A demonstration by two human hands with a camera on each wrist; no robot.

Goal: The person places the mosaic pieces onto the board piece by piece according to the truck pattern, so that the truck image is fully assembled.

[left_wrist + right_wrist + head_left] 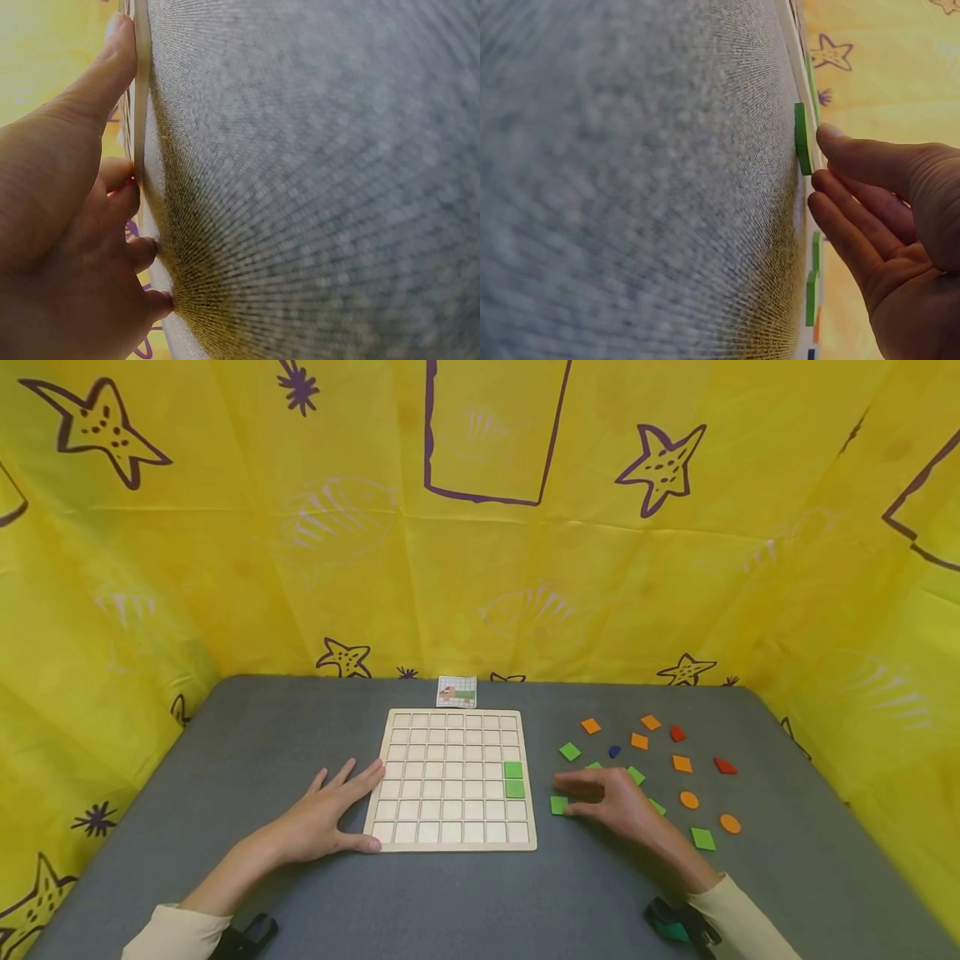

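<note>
A light wooden grid board (450, 850) lies on the table, with two green square tiles (513, 779) in its right-hand column. My left hand (330, 814) is spread at the board's left side, its thumb on the near left corner and its index fingertip at the left edge. To the right of the board, my right hand (611, 802) is low over a loose green square tile (558, 805), thumb and index finger apart. In the right wrist view that tile (802, 139) lies on the table beside the thumb tip; whether they touch I cannot tell.
Several loose tiles are scattered on the right: orange squares (682, 763), orange discs (730, 823), red pieces (724, 766), a blue piece (615, 752) and more green squares (702, 838). Behind the board lies a small pattern card (457, 692). Yellow cloth (480, 560) surrounds the grey table.
</note>
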